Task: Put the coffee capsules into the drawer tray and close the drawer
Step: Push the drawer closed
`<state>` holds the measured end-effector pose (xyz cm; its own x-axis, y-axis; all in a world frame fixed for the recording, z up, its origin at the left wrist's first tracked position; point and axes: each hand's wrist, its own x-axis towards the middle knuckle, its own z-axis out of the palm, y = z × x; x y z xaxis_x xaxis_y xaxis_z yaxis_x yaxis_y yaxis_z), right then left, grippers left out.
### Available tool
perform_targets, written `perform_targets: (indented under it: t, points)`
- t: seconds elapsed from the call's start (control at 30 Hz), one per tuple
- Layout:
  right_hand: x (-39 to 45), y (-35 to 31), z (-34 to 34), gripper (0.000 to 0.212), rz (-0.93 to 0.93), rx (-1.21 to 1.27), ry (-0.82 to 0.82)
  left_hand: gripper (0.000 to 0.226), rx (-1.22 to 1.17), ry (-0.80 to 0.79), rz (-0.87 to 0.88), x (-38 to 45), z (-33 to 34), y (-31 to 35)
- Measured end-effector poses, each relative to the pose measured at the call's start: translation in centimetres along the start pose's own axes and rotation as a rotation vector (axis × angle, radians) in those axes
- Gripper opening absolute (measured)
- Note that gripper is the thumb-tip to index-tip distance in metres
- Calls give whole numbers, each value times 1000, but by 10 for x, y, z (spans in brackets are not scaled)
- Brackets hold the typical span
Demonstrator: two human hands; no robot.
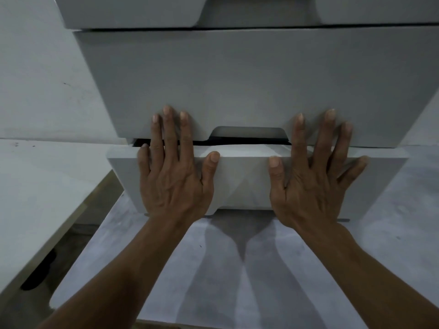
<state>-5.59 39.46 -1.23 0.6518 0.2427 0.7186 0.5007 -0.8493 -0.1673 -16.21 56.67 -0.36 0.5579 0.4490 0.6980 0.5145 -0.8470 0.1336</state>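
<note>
Head view, looking down at a stack of pale grey plastic drawers sitting on a white-covered worktop (237,293). Both hands are flat against the front of the bottom drawer (244,184), which sticks out a little from under the drawer above (237,79) — a thin dark gap shows along its top edge, so it isn't fully in. The left hand (173,176) has its fingers (167,129) straight and spread, reaching up over the gap so the tips touch the front of the upper drawer, thumb lying along the bottom drawer's top edge. The right hand (311,184) does the same on the other side: palm on the panel, fingers splayed and straight, nothing gripped, thumb on the top edge. It looks a bit blurred.

Between the two hands there's the cut-out handle notch (248,134) of the upper drawer. A third drawer (133,13) is partly visible at the very top. Can't see any coffee capsules — whatever is in the bottom drawer is hidden behind its front. Off to the left sits a second white surface (35,198) with a pale wooden edge, and a white wall (35,79) behind it.
</note>
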Motion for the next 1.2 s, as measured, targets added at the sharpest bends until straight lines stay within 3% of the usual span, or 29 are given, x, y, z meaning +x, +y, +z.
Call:
perform_targets:
  t: [0.77,1.0,1.2]
  points:
    - [4,2,2,69,-58,-18,20,72,97,191,123,7,21,-16]
    - [13,7,24,69,-112,17,95,74,63,209,126,22,44,-18]
    - [19,12,51,69,-133,1,277,84,-9,248,81,26,55,-7]
